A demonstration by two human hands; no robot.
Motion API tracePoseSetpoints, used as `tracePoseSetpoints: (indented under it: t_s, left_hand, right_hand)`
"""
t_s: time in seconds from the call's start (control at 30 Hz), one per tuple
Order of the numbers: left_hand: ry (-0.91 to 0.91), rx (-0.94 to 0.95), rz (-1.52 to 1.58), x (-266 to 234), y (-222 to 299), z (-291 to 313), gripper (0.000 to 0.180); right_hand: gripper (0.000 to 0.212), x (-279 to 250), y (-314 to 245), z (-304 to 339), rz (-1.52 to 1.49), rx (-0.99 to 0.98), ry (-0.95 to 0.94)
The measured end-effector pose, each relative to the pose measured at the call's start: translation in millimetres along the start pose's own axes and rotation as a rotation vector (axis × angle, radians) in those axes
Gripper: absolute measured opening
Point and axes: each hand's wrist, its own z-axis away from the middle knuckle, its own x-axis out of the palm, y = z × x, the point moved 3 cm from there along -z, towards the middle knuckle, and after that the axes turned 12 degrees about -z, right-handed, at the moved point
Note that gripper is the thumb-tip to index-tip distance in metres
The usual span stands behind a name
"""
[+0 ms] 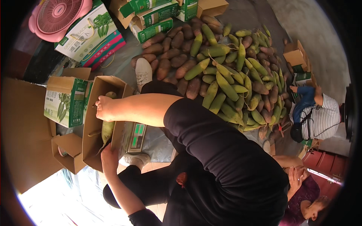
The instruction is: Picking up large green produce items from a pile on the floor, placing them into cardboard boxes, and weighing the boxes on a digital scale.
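An open cardboard box [88, 147] stands on the left, with a long green radish [108, 132] inside it. My right hand [104, 108] reaches across the box wall with its fingers curled round the radish, whose ends show on either side of the hand. At the box's near end is my left hand [109, 157], close to the radish's thin root tip; its fingertips are partly hidden. Against the box's right side, a digital scale [137, 136] shows lit green displays.
A big heap of green radishes [226, 84] and brownish-red roots [164, 67] covers the floor. Printed cartons [64, 101] and a pink basket [58, 13] stand left. A small open box [68, 150] sits nearby. Two other people [320, 118] are at the right.
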Motion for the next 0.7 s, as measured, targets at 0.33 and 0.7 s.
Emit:
tracePoseSetpoints:
  t_s: [0.33,0.7]
  left_hand:
    - [-0.073,-0.078,0.087,8.1,-5.1,-2.4,0.028]
    - [-0.056,-0.127,0.062,4.6,-8.8,6.1,0.03]
  right_hand:
    - [0.047,-79.0,77.7,110.6,-0.789,0.051,0.497]
    - [0.038,107.6,285.3,363.2,-0.381,1.282,0.699]
